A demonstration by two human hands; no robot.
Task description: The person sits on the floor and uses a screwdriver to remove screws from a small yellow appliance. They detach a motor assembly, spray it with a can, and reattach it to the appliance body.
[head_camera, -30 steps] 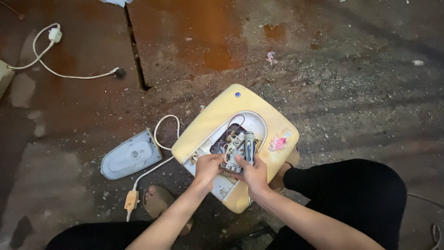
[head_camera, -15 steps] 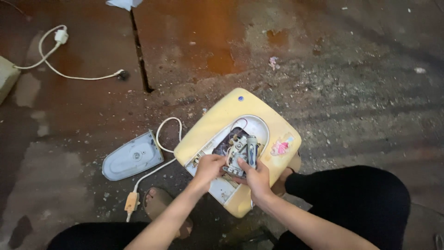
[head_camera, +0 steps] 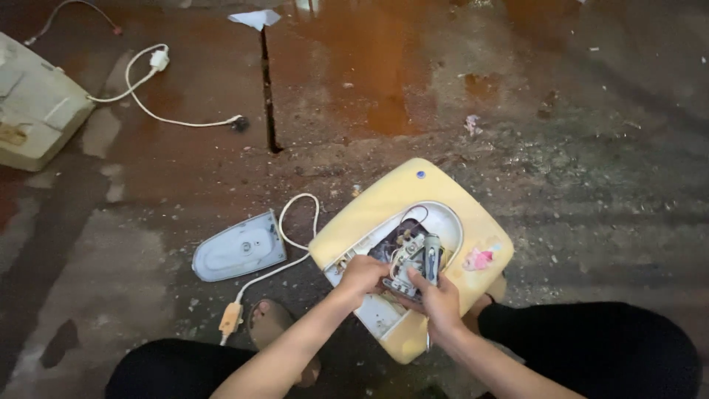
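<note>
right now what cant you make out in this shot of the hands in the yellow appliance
All in the head view:
- The parts under the left hand and right hand: the fingers cover them.
- The wiring inside the yellow appliance: too small to sort out.
- What the right hand grips, if anything: unclear.
- The cream casing at far left: cut off by the frame edge.
- The pink sticker: too blurred to read.

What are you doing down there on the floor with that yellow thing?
A person crouches over a pale yellow plastic appliance casing lying on the stained concrete floor. Both hands are in its open compartment: the left hand at the edge, the right hand on the wired metal parts inside. A grey oval cover lies beside it, with a white cord trailing out.
</note>
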